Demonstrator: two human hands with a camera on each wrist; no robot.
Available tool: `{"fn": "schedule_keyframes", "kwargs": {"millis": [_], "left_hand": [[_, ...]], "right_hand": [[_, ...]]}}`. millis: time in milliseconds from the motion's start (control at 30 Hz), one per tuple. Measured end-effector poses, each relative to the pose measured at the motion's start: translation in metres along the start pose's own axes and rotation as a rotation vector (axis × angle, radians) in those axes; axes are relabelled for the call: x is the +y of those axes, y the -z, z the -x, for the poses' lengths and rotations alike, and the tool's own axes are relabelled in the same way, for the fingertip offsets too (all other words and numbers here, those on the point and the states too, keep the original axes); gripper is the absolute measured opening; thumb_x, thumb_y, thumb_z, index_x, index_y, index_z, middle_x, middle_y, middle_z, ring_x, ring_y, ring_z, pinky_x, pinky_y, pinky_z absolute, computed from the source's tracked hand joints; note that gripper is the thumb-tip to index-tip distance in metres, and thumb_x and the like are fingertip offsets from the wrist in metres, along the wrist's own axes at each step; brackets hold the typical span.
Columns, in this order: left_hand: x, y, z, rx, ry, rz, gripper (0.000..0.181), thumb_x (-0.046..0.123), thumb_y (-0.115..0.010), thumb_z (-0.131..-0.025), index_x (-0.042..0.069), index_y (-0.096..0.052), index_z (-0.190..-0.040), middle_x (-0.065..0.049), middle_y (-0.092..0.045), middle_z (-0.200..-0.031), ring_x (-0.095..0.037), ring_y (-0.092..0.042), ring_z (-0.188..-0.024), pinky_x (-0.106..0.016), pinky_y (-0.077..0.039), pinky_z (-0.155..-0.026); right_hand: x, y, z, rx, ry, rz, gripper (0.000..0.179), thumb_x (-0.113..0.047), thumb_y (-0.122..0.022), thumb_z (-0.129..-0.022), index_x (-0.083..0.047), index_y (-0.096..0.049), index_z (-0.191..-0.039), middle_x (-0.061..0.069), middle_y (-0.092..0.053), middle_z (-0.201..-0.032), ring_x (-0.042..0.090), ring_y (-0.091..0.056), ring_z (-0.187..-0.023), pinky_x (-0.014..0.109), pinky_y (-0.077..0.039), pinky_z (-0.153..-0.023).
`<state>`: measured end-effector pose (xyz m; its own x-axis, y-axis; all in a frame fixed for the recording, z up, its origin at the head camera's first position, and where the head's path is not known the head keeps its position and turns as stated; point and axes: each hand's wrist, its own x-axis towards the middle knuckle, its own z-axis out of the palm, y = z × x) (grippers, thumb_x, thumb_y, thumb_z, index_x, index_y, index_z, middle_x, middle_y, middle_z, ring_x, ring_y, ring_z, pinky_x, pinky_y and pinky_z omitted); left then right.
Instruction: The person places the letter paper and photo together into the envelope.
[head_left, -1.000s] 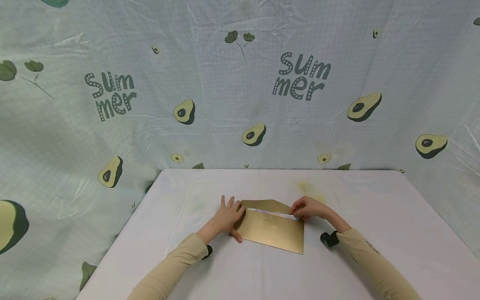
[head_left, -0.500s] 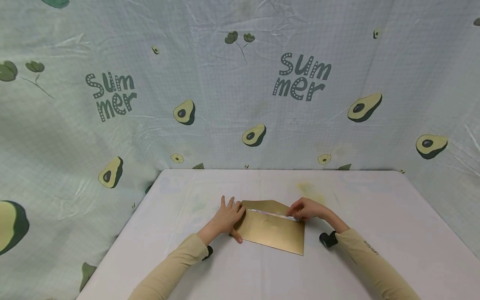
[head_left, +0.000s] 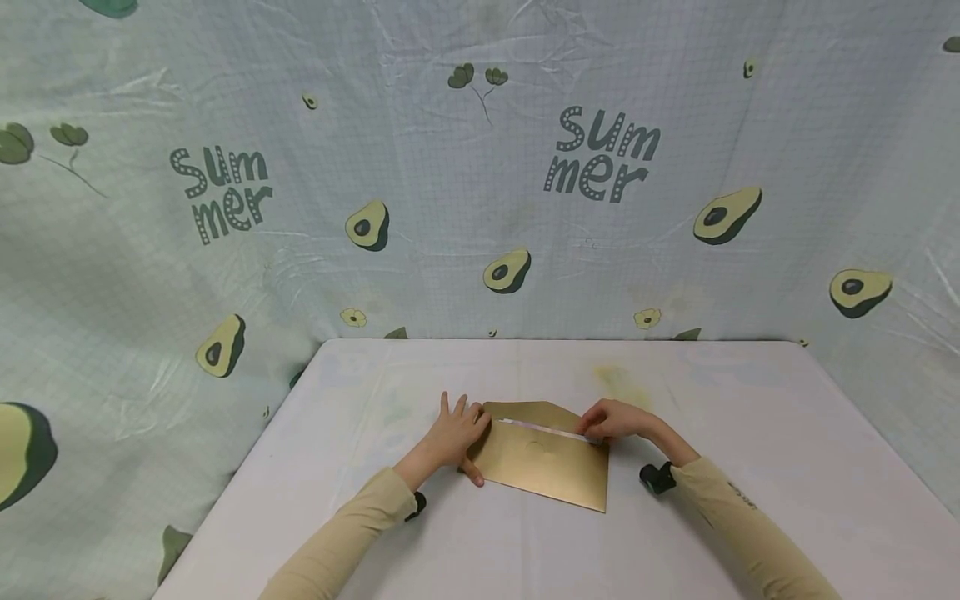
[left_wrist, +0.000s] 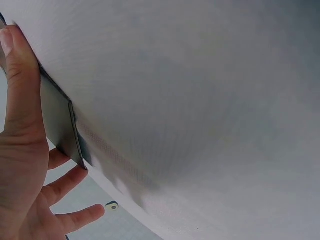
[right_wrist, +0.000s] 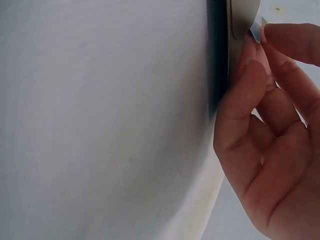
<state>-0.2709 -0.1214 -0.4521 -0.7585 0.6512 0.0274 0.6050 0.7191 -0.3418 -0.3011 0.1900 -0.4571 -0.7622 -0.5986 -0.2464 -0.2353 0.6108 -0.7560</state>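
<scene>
A gold envelope (head_left: 540, 465) lies on the white table with its flap (head_left: 525, 410) folded back away from the person. A thin strip of pale, purplish paper (head_left: 542, 429) shows along its mouth; the rest is hidden inside. My left hand (head_left: 452, 435) rests across the envelope's left end, fingers spread and straight, thumb at the near corner. In the left wrist view, that end of the envelope (left_wrist: 60, 117) lies between thumb and fingers. At the right end of the mouth, my right hand (head_left: 617, 419) pinches the paper (right_wrist: 256, 31) with curled fingers.
The white table (head_left: 420, 550) reaches back to a hanging sheet (head_left: 435, 167) printed with avocados and lettering. Black wrist cameras sit at the left cuff (head_left: 416, 505) and right cuff (head_left: 657, 477).
The visible strip of paper has become narrower as it sank into the envelope. My right hand has shifted slightly left along the mouth. My left hand has stayed in place.
</scene>
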Motion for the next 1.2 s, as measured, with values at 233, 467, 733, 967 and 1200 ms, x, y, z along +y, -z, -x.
{"fn": "schedule_keyframes", "kwargs": {"millis": [233, 467, 733, 967, 1200], "left_hand": [[0.000, -0.001, 0.000, -0.009, 0.006, 0.008, 0.104, 0.078, -0.062, -0.042, 0.013, -0.044, -0.121, -0.009, -0.047, -0.119, -0.036, -0.041, -0.118, -0.063, -0.030, -0.092], [0.000, -0.001, 0.000, -0.015, 0.007, 0.012, 0.104, 0.077, -0.062, -0.042, 0.013, -0.044, -0.121, -0.009, -0.047, -0.120, -0.037, -0.041, -0.119, -0.063, -0.030, -0.092], [0.000, -0.002, -0.001, -0.030, 0.001, 0.025, 0.105, 0.077, -0.061, -0.044, 0.014, -0.043, -0.125, -0.010, -0.046, -0.123, -0.037, -0.039, -0.120, -0.063, -0.029, -0.093], [0.000, 0.000, 0.002, -0.023, 0.005, 0.035, 0.103, 0.077, -0.062, -0.044, 0.014, -0.045, -0.124, -0.009, -0.047, -0.121, -0.038, -0.040, -0.119, -0.063, -0.029, -0.093], [0.000, 0.000, 0.002, -0.021, -0.002, 0.057, 0.103, 0.074, -0.063, -0.046, 0.012, -0.044, -0.126, -0.010, -0.046, -0.123, -0.038, -0.039, -0.120, -0.064, -0.029, -0.092]], "right_hand": [[-0.002, -0.001, -0.001, -0.001, -0.017, -0.026, 0.024, -0.013, -0.048, -0.088, 0.000, -0.066, -0.097, -0.004, -0.048, -0.063, 0.008, -0.044, -0.056, 0.022, -0.038, -0.050], [-0.002, -0.001, -0.001, 0.012, -0.021, -0.022, 0.026, -0.019, -0.047, -0.091, 0.000, -0.065, -0.089, -0.003, -0.047, -0.064, 0.009, -0.044, -0.055, 0.022, -0.038, -0.049], [0.000, -0.001, 0.004, 0.017, -0.006, -0.069, 0.031, -0.022, -0.045, -0.093, 0.000, -0.064, -0.102, 0.004, -0.055, -0.075, 0.010, -0.046, -0.061, 0.023, -0.041, -0.051], [0.001, -0.001, 0.008, -0.019, 0.027, -0.068, 0.032, -0.026, -0.046, -0.092, -0.002, -0.060, -0.109, 0.008, -0.057, -0.082, 0.013, -0.048, -0.067, 0.025, -0.043, -0.055], [0.005, -0.002, 0.012, 0.025, 0.056, -0.076, 0.032, -0.025, -0.047, -0.092, -0.001, -0.060, -0.109, 0.011, -0.058, -0.086, 0.012, -0.049, -0.067, 0.025, -0.044, -0.055]]}}
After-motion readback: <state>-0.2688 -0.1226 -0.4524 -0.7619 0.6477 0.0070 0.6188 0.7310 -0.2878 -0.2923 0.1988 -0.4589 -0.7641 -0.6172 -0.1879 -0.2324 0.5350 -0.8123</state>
